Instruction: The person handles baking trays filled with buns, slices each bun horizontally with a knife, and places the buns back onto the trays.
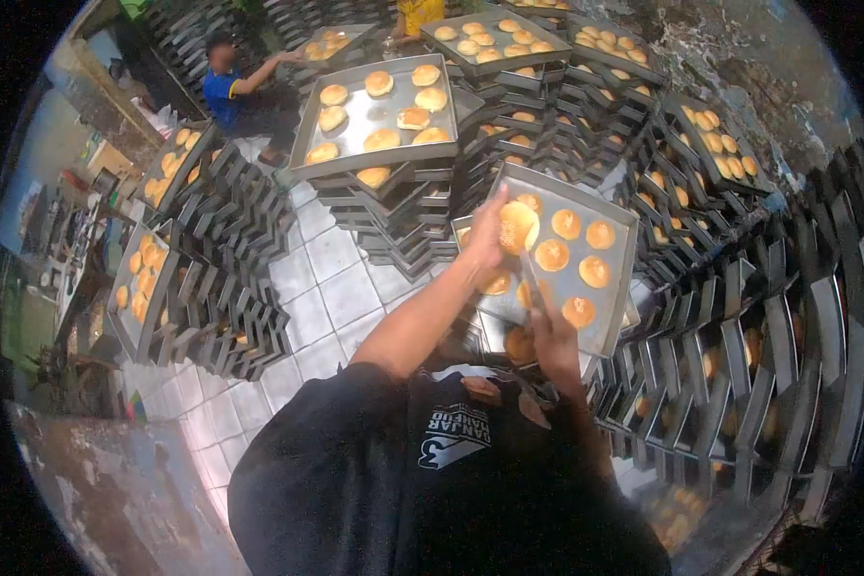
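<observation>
My left hand [487, 233] is closed round a round golden bun [516, 227], held up above a metal baking tray [616, 216]. The bun's pale side faces right. Lower down, my right hand [555, 344] is wrapped round a knife [531, 274], whose thin blade points up to the bun's edge; motion blurs it slightly. Several more buns [552, 254] lie spaced out on the tray, some partly hidden by my hands and forearm.
Another tray of buns [355, 101] tops a stack ahead. Tall stacks of trays [739, 336] crowd the right side, with more stacks [226, 288] on the left. Tiled floor [341, 288] shows between them. A person in a blue shirt [223, 96] reaches toward a tray at the back.
</observation>
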Demonstrator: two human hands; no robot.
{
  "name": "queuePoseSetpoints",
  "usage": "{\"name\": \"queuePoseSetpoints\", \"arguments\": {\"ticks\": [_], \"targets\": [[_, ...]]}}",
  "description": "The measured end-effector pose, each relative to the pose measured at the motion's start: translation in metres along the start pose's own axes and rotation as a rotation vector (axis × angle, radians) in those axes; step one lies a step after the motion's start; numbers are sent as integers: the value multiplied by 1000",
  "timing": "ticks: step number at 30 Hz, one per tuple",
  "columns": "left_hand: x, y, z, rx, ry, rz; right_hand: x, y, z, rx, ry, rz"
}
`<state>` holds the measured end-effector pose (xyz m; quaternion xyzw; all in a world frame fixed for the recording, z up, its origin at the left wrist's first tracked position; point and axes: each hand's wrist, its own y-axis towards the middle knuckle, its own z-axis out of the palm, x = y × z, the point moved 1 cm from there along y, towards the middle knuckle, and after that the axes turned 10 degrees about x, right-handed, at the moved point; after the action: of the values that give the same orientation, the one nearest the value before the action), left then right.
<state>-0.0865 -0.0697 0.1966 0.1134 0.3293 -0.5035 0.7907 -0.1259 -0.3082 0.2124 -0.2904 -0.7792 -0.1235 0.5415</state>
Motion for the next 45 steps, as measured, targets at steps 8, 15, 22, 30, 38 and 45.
{"name": "queuePoseSetpoints", "arguments": {"ticks": [8,15,22,30,38,45], "targets": [[51,3,-30,-93,-17,-116,-57,47,31,-128,-162,60],[28,55,-83,-254,123,-179,-68,-11,36,34,101,195],[64,141,-155,-247,597,-280,-88,-56,32,-225,630,479],[131,116,-106,397,1606,-160,-96,-54,50,-448,535,690],[155,49,-82,602,1878,-208,-80,-52,30,-501,702,613],[196,24,-140,744,507,-561,-58,-35,2,-456,506,389]]}}
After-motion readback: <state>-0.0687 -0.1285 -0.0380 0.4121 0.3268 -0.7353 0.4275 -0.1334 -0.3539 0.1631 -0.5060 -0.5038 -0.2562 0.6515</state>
